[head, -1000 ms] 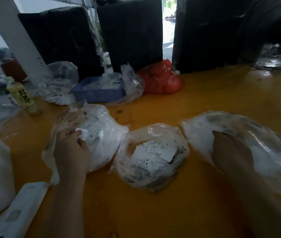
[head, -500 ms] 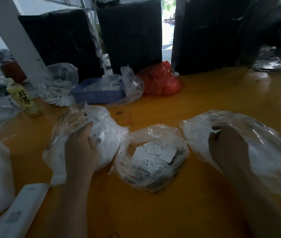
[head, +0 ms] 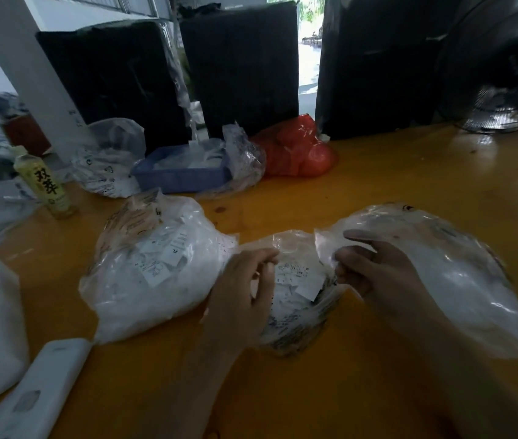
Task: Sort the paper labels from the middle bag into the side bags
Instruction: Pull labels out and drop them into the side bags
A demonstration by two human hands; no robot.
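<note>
Both hands (head: 241, 289) (head: 374, 274) pinch the middle bag (head: 298, 327) rim.

dim interior | doorway backlight | glare on bags | blurred, warped edges

- An orange-yellow wooden table (head: 409, 191) fills the near ground; its top is glossy with glare at the far right
- Three tall black-wrapped bundles (head: 241, 64) stand along its far edge; daylight comes through a gap (head: 306, 58) between them
- A white post (head: 26, 68) leans at far left; a fan (head: 504, 90) at far right
</note>
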